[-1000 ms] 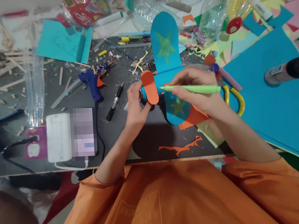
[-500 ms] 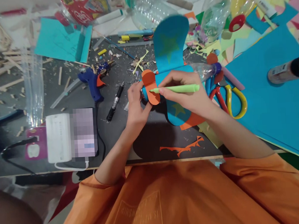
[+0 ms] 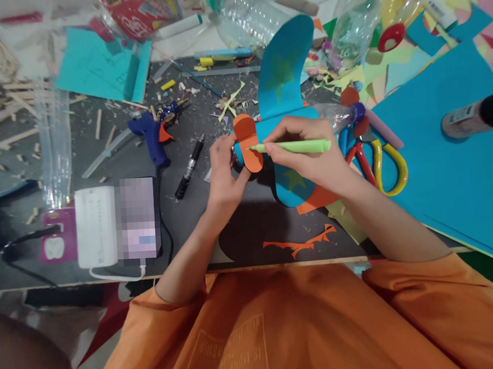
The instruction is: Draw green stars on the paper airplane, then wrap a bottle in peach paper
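Observation:
My right hand [image 3: 300,146] is closed on a light green marker [image 3: 306,146], its tip touching an orange rounded paper strip [image 3: 251,158]. The strip sits across the end of a plane-like model made of blue paper over a plastic bottle. My left hand [image 3: 226,172] is closed around that end, thumb below and fingers above. A blue paper wing [image 3: 284,67] with a green star rises on the far side, curving to the right. Another blue wing [image 3: 294,187] with a star lies nearer me, partly behind my right hand. The bottle's purple cap [image 3: 358,111] points right.
Left of my hands lie a black pen [image 3: 190,168], a blue glue gun [image 3: 151,137], a phone [image 3: 138,217] and a white power bank [image 3: 95,226]. Scissors [image 3: 388,166], blue sheets [image 3: 448,168] and a small bottle [image 3: 466,119] are at right. Orange scraps [image 3: 303,243] lie near the edge.
The far blue wing has bent, its top leaning further right. The marker and right hand have shifted very slightly right; the left hand keeps its hold.

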{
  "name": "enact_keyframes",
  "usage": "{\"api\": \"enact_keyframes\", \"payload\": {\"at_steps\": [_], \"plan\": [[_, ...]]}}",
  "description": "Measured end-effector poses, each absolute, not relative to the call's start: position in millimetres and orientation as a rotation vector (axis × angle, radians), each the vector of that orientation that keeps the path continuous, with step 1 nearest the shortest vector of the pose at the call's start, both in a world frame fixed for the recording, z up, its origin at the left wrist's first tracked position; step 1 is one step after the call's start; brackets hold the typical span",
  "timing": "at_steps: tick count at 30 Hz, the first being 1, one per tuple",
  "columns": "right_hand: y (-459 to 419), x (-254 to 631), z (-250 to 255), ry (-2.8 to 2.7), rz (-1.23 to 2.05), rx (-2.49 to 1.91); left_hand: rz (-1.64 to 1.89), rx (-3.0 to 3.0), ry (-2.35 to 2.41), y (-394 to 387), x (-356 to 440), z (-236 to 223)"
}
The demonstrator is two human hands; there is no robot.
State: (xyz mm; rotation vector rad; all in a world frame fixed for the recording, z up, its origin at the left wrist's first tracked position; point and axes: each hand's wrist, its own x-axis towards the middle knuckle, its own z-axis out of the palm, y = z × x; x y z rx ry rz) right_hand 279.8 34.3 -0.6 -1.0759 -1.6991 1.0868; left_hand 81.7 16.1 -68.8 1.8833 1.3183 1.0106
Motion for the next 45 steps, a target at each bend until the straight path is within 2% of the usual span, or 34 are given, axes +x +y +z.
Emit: {"api": "enact_keyframes", "payload": {"at_steps": [17,45], "plan": [[36.9,282.2,-2.3,-1.638,1.05,-1.118,1.02,1.905,1.315,17.2,79.6,-73.0],[30.5,277.6,-5.1,-1.938,0.921,-1.024,1.076,2.015,1.255,19.8,78.1,-74.9]]}}
